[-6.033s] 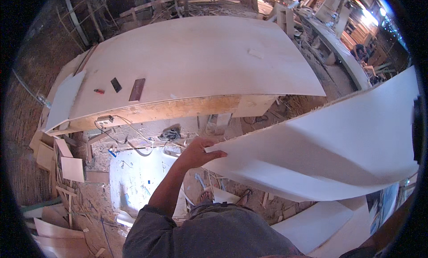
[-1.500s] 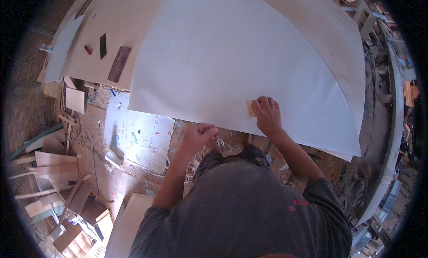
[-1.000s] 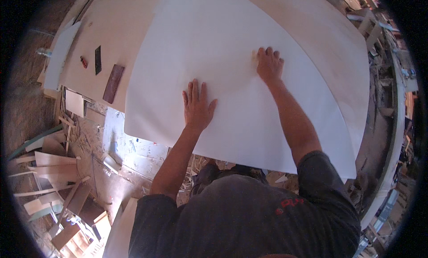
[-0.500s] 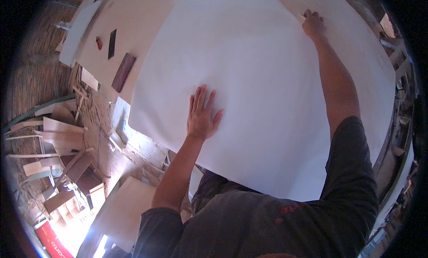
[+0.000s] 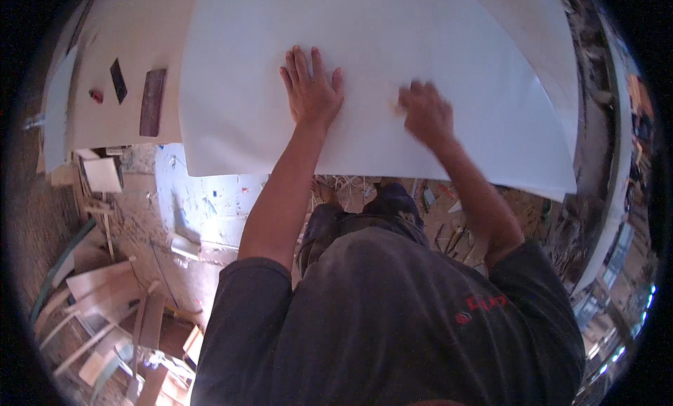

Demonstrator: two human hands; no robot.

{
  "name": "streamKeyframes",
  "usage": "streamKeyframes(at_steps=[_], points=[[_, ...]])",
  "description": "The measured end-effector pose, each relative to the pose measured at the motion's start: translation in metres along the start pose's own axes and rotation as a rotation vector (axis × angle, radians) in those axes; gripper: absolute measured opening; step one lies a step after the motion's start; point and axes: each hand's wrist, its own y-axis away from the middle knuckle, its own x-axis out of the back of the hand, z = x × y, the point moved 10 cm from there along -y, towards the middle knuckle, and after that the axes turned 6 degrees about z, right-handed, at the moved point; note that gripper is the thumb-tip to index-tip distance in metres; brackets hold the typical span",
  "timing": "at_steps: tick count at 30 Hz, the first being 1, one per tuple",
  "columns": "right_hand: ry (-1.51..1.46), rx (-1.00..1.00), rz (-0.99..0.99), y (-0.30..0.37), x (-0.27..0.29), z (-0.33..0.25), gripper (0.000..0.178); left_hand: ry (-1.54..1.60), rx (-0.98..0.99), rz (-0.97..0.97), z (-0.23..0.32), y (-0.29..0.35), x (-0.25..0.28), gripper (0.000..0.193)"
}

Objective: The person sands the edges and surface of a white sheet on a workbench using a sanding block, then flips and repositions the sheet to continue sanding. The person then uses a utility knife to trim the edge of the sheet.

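Observation:
A large white sheet lies over a pale wooden board and reaches its near edge in front of my body. My left hand rests flat on it, fingers stretched forward and holding nothing. To the right of that, my right hand is closed over the sheet and smeared by motion. Something small and pale shows at its thumb side, too blurred to name.
On the bare pale board at left lie a dark brown block, a thin black strip and a small red object. Wood offcuts are heaped at lower left. Scraps litter the floor below the board's near edge.
My right hand has come from the sheet's far right edge back toward the middle, nearer my left hand. My left hand stays flat on the sheet. The view has shifted and turned.

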Motion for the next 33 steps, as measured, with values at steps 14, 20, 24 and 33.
streamKeyframes(at_steps=[14, 20, 24, 33], points=[[-0.306, -0.623, 0.357, 0.239, 0.05, 0.02, 0.034, 0.298, -0.568, -0.307, -0.014, 0.138, 0.074, 0.067], [-0.109, -0.329, 0.398, 0.15, 0.058, 0.016, 0.037, 0.319, -0.677, -0.279, -0.022, 0.145, 0.06, 0.056], [-0.035, -0.159, 0.309, 0.115, 0.032, -0.003, 0.031, 0.23, -0.606, -0.331, -0.033, 0.127, 0.058, 0.051], [0.051, -0.168, 0.368, -0.023, 0.019, 0.04, 0.02, 0.287, -0.332, -0.327, 0.005, 0.0, 0.044, 0.072]])
